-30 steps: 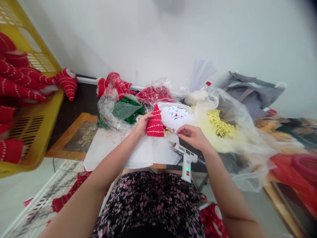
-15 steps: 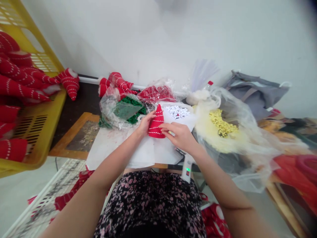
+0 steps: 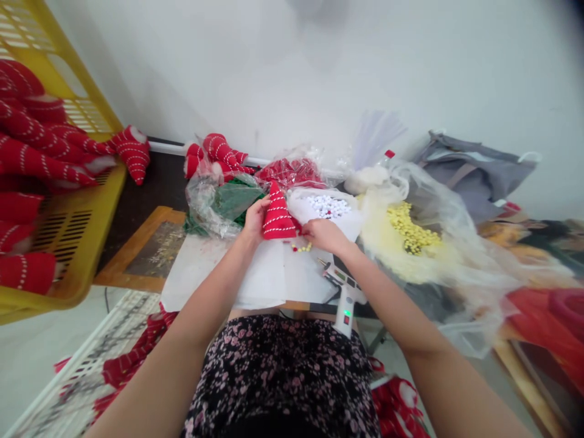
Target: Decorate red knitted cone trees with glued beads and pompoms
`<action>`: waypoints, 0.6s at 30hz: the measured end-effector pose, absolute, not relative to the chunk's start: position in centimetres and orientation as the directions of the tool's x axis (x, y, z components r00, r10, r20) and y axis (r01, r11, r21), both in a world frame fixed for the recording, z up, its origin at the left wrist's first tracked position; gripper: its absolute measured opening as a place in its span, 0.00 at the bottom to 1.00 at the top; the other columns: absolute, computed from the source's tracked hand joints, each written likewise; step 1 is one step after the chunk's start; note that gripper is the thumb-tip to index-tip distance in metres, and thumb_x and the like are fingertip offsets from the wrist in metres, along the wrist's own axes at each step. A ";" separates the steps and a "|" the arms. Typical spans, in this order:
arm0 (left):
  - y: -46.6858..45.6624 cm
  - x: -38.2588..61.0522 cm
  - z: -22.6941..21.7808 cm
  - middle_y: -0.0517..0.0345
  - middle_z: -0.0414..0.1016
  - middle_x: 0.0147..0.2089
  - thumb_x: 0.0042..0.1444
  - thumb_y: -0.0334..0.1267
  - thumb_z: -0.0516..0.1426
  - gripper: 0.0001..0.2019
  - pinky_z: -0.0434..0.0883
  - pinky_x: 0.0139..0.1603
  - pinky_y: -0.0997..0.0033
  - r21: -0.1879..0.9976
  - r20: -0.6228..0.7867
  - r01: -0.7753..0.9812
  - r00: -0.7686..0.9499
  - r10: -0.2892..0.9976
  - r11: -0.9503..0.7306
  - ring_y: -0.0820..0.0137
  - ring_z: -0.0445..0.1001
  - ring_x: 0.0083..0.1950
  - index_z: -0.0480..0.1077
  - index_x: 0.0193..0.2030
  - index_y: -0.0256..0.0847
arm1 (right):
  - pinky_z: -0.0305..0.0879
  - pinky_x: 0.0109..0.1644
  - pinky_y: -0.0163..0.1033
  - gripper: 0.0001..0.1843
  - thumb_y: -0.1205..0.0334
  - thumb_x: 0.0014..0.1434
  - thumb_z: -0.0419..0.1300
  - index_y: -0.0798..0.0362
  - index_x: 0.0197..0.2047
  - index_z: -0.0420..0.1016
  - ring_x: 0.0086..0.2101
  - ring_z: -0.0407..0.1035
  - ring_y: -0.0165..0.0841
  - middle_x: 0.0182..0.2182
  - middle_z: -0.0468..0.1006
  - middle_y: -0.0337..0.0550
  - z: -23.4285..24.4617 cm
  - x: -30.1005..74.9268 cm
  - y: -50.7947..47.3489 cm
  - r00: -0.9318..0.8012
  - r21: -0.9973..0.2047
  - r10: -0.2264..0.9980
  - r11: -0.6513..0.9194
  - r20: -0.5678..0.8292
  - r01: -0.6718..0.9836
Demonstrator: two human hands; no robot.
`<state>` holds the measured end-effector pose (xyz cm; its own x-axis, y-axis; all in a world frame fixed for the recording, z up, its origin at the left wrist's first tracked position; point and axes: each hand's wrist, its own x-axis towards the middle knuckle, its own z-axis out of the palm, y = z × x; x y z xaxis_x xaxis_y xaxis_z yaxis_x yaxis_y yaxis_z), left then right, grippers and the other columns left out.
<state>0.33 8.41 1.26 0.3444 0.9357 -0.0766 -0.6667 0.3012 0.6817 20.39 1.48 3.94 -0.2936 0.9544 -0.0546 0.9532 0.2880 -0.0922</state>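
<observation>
A red felt cone [image 3: 278, 218] with white stitched stripes leans to the left above a white paper sheet [image 3: 223, 274]. My left hand [image 3: 255, 220] grips its left side. My right hand [image 3: 323, 235] pinches its lower right edge, and the fingers hide what lies there. A short string of small yellow and red beads [image 3: 301, 247] lies on the paper just below the cone. A white hot glue gun [image 3: 345, 294] with a lit green light stands close under my right forearm.
Clear plastic bags hold white pompoms [image 3: 328, 207], yellow pompoms [image 3: 412, 230], green material [image 3: 235, 204] and red material [image 3: 292, 172]. A yellow crate [image 3: 79, 243] of striped red stuffed pieces stands at left. A white wire rack [image 3: 109, 359] lies low left.
The cone has tilted further left and moved slightly up. My right hand has shifted from its side to its lower right edge, uncovering the beads below it and more of the glue gun.
</observation>
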 end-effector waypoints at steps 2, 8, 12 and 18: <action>8.1 0.6 1.4 0.51 0.87 0.49 0.48 0.34 0.57 0.33 0.78 0.59 0.56 0.674 -0.085 -0.664 0.365 0.927 0.324 0.54 0.84 0.53 0.73 0.64 0.34 | 0.69 0.48 0.41 0.13 0.70 0.65 0.60 0.56 0.44 0.87 0.45 0.80 0.46 0.44 0.87 0.56 3.2 19.7 1.6 -0.272 -0.059 0.960 0.269 -0.070 0.961; 7.4 1.4 1.4 0.52 0.86 0.55 0.45 0.32 0.58 0.36 0.76 0.62 0.55 0.691 -0.081 -0.627 0.428 0.900 0.360 0.53 0.83 0.56 0.72 0.66 0.36 | 0.67 0.47 0.38 0.13 0.67 0.64 0.60 0.55 0.46 0.86 0.45 0.79 0.42 0.46 0.87 0.52 4.8 20.5 1.8 -0.249 -0.080 0.968 0.245 -0.042 0.966; 7.3 1.5 1.0 0.51 0.85 0.55 0.45 0.32 0.59 0.35 0.76 0.63 0.55 0.706 -0.064 -0.613 0.443 0.894 0.355 0.52 0.82 0.57 0.74 0.65 0.37 | 0.66 0.49 0.39 0.12 0.66 0.65 0.61 0.55 0.46 0.86 0.46 0.78 0.43 0.47 0.86 0.53 5.4 21.0 2.0 -0.266 -0.141 0.964 0.263 -0.004 0.954; 7.5 1.4 0.9 0.50 0.85 0.54 0.45 0.33 0.60 0.34 0.77 0.62 0.55 0.706 -0.067 -0.613 0.442 0.894 0.356 0.52 0.83 0.56 0.75 0.63 0.36 | 0.68 0.45 0.38 0.10 0.69 0.61 0.65 0.54 0.44 0.88 0.41 0.80 0.41 0.42 0.88 0.49 2.9 20.0 2.4 -0.331 -0.238 0.941 0.307 -0.066 0.921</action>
<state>1.38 7.53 0.88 0.4421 0.8945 -0.0672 -0.6129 0.3559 0.7055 20.02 2.38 2.89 -0.3310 0.9413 -0.0658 0.9215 0.3074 -0.2375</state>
